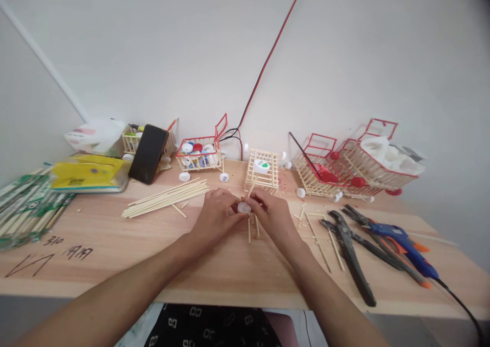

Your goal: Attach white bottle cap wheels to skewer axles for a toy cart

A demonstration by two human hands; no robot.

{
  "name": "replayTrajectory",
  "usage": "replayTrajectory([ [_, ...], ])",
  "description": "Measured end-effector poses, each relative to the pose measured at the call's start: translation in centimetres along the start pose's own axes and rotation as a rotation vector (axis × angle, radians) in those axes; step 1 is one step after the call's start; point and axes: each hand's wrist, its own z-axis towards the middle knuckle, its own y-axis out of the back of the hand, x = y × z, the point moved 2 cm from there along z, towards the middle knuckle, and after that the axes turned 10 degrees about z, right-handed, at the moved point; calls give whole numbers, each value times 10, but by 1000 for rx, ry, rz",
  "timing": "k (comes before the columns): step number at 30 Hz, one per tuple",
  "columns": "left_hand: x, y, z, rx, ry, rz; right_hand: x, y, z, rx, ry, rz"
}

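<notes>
My left hand (218, 212) pinches a small whitish, translucent bottle cap (244, 208) from its left side. In my right hand (270, 212), thumb and fingers close on a short thin wooden stick (251, 189), whose lower end meets the cap or lies right beside it; the exact contact is hidden. Two short sticks (249, 230) lie on the table just below the hands. Behind them stands a small crate-like frame of sticks (264, 178), with a white cap bearing a green mark (261, 166) on top.
Small stick carts (199, 158) with cap wheels line the wall, one filled with caps. Loose sticks (168, 199) lie left. Cutting pliers (350, 255) and a blue glue gun (401, 242) with a cable lie right. A phone (148, 154) leans beside a yellow packet (90, 172).
</notes>
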Motion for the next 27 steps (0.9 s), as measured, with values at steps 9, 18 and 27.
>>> replayTrajectory([
  [9, -1, 1, 0, -10, -8, -1, 2, 1, 0, -3, -10, -18],
  [18, 0, 0, 1, -19, -10, -5, 2, 0, 0, 4, -10, -28],
  [27, 1, -1, 1, -19, 2, 10, 2, -1, 0, -2, -6, -18],
])
